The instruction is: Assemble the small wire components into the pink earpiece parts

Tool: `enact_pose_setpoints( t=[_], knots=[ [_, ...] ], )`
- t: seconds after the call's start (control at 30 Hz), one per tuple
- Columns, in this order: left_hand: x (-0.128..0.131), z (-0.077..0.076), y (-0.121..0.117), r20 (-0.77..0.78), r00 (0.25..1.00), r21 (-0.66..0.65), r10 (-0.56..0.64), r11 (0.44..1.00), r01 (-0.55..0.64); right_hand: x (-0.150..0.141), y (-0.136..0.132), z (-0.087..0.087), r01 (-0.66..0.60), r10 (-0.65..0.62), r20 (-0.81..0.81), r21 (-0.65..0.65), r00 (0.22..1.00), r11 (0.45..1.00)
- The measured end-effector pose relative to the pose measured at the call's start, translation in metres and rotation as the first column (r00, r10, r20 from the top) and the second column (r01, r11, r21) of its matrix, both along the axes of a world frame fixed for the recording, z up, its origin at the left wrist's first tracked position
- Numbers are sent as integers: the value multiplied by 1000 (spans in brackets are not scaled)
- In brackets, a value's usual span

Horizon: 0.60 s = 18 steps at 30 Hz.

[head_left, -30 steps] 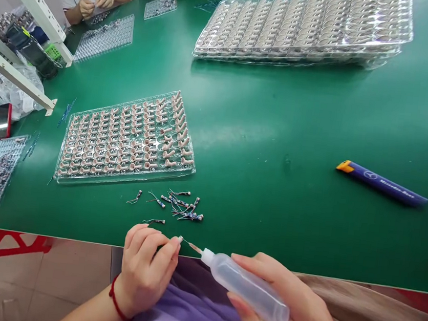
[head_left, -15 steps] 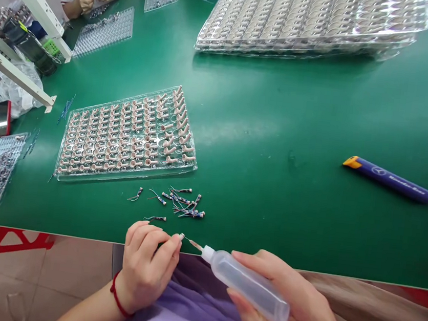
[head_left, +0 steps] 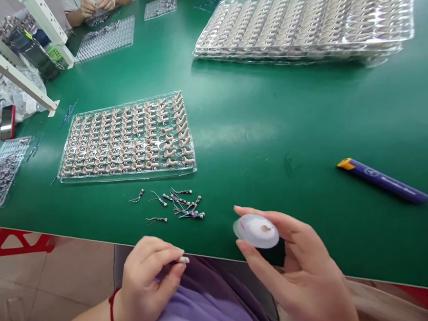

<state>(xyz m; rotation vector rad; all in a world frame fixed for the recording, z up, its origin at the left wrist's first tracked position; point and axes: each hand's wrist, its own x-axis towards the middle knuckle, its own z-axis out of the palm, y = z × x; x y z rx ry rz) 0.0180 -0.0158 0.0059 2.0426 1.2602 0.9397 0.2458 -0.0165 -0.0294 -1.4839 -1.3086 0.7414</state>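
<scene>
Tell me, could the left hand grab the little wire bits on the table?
Probably yes: the wire bits lie on the green table just beyond the left hand, with nothing seen blocking the way. But that hand pinches a small white piece, so it might need to put that down first.

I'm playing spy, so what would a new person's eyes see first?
Probably the green table, which fills much of the view, with a yellow-tipped blue stick lying on the right. Up front, the right hand holds a cloudy bottle and the left hand pinches a tiny pale piece. At the top, a shiny stack of clear trays stands out.
</scene>
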Motion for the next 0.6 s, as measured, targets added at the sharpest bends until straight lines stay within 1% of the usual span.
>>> enact_pose_setpoints(
  t=[0.03,0.07,0.1,0.13,0.17,0.2,0.23,0.27,0.33,0.37,0.4,0.43,0.47,0.5,0.53,0.57,0.6],
  knots=[
    [0,1,-3,69,997,-186,20,982,-7,0,3,-1,6,-6,30,-2,1000,1000],
    [0,1,-6,129,989,-397,72,918,-15,1,6,-2,4,-3,64,-9,998,1000],
    [0,0,-9,176,973,-598,149,802,-15,1,7,-2,3,-1,101,-18,995,1000],
    [1,-2,-11,207,948,-752,241,659,-3,1,7,-3,14,-10,134,-30,991,999],
    [1,-6,-12,229,915,-851,333,525,22,1,7,-4,29,-23,153,-36,988,999],
    [2,-9,-13,248,878,-904,410,425,56,1,5,-4,51,-47,151,-26,987,998],
    [3,-13,-13,263,845,-928,466,362,89,1,2,-5,86,-85,133,-1,988,996],
    [5,-17,-13,275,821,-938,501,326,115,0,-2,-5,138,-142,109,38,984,990],
    [7,-22,-12,283,794,-946,538,290,141,-5,-11,-5,260,-275,86,149,958,954],
    [8,-24,-12,283,788,-949,547,282,145,-8,-16,-4,265,-291,110,206,950,942],
    [9,-25,-11,281,784,-950,554,279,143,-12,-21,-4,211,-253,160,240,954,948],
    [10,-25,-10,280,781,-949,558,281,139,-17,-25,-4,73,-133,223,258,966,964],
    [10,-25,-10,280,779,-949,560,286,135,-22,-28,-4,-95,21,284,250,958,964],
    [11,-25,-9,282,778,-947,561,292,132,-26,-29,-4,-223,138,334,231,933,947],
    [11,-25,-9,285,777,-945,561,299,130,-30,-30,-4,-308,209,370,235,905,922],
    [12,-25,-8,289,776,-943,561,305,131,-34,-29,-5,-348,238,397,235,886,907],
    [12,-25,-7,293,774,-942,561,309,132,-36,-28,-5,-360,237,417,246,878,900]
  ],
)
